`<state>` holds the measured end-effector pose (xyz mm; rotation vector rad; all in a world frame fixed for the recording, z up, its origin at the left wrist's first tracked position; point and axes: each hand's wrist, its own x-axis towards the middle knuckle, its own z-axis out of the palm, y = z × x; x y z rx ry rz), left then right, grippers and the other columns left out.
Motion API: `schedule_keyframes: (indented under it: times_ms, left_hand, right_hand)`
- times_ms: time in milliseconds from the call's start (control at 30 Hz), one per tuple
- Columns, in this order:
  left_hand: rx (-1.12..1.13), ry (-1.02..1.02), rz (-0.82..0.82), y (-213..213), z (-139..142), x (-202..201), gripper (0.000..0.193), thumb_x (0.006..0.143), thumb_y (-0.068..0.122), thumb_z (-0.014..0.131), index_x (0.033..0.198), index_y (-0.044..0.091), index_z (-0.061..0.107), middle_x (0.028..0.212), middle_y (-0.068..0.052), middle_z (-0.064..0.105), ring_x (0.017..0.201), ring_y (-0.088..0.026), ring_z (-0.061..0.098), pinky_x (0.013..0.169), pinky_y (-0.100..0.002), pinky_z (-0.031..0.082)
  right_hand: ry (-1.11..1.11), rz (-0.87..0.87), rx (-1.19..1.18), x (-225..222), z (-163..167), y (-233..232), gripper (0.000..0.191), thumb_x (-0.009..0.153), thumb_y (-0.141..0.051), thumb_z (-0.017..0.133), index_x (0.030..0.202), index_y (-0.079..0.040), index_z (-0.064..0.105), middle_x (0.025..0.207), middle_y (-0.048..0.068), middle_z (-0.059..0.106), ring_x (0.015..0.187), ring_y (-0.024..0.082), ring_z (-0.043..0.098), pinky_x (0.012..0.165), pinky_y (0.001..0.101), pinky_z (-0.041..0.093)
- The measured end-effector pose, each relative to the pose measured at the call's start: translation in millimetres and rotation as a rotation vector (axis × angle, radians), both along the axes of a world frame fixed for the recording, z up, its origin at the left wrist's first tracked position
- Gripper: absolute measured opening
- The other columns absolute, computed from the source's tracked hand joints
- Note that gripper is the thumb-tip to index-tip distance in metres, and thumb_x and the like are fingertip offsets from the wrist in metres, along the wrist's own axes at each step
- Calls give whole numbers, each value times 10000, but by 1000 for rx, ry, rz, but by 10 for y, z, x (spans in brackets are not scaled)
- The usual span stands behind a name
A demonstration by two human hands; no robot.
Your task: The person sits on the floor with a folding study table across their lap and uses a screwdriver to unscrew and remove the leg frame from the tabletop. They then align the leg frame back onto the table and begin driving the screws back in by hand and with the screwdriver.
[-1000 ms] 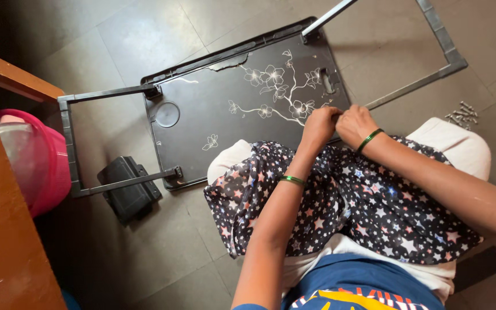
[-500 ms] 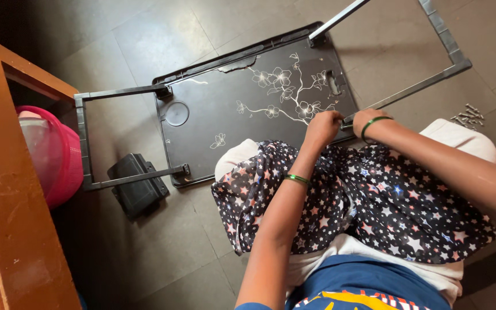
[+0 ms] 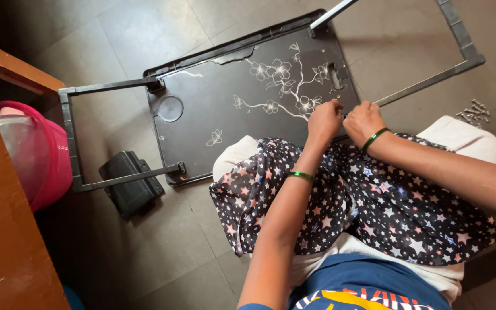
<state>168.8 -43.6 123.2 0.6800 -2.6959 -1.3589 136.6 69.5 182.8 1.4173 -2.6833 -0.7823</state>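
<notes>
I see both hands closed side by side at the near long edge of the dark flower-patterned folding table (image 3: 248, 109), my left hand (image 3: 324, 120) and right hand (image 3: 363, 121) almost touching; what they pinch is hidden. The tabletop stretches away ahead and leftward of them, its long axis crosswise, with the right-end leg frame (image 3: 460, 46) just beyond my right hand.

Grey tiled floor (image 3: 144, 34): black lap tray (image 3: 231, 109), screws (image 3: 473, 112), black box (image 3: 130, 183).

fingertips of both hands (image 3: 344, 121) curled from view, pink tub (image 3: 41, 158) partly hidden
</notes>
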Motion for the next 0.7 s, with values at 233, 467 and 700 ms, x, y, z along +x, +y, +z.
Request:
schedule_keyframes:
  times_ms: [233,467,700]
  left_hand:
    - [67,54,5,-15,51,84,238,908,161,596,1051,152,787,989,-143,765,939,-343,732,839,-444,577]
    - [109,168,-215,57,199,264,233,816,118,647,1012,95,771,938,-159,762,908,-333,748,809,-418,590]
    - [-2,178,-186,239,346,389,145,842,142,677,927,47,745,923,-226,713,934,-427,684,797,-502,548]
  right_hand:
    - [271,594,-46,43,49,321,116,738,-204,630,681,-105,649,692,26,572,730,189,549,607,333,394]
    - [-81,344,-149,21,253,319,135,850,-144,590,895,-30,646,856,117,677,870,294,651,713,386,526]
    - [-496,-263,-235,98,463,117,473,941,-54,477,1362,129,367,1017,327,709,1015,493,653,907,528,528]
